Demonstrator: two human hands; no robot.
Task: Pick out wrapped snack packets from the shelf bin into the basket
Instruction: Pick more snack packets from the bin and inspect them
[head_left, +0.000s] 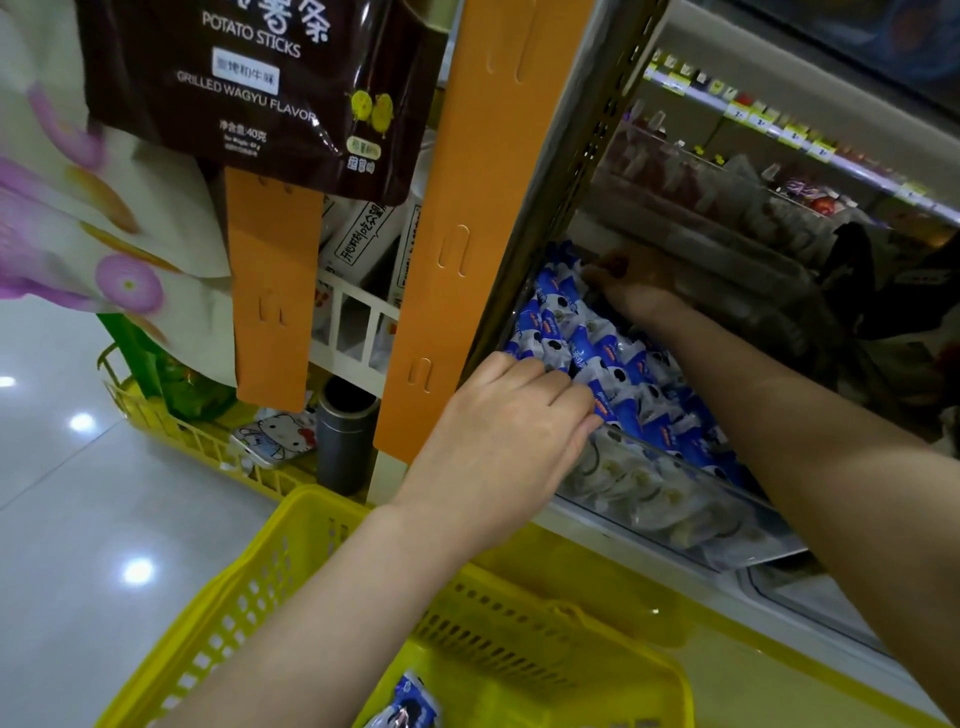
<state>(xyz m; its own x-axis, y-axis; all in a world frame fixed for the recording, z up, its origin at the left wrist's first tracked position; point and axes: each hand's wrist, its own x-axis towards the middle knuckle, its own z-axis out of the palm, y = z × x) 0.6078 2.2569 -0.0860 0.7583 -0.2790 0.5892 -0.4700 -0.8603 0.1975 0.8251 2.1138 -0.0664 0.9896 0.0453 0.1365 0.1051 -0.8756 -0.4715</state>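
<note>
A: Snack packets, where?
B: Heaped in the shelf bin; a loose packet lies in the basket.
A: Hands?
B: Left hand pinches a front packet; right hand deeper in, grip unclear.

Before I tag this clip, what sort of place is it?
Most likely a supermarket or snack shop aisle. The shelf edges carry yellow price tags, and a Potato Sticks bag hangs on display. A clear shelf bin holds blue-and-white snack packets, and a yellow shopping basket waits below.
</note>
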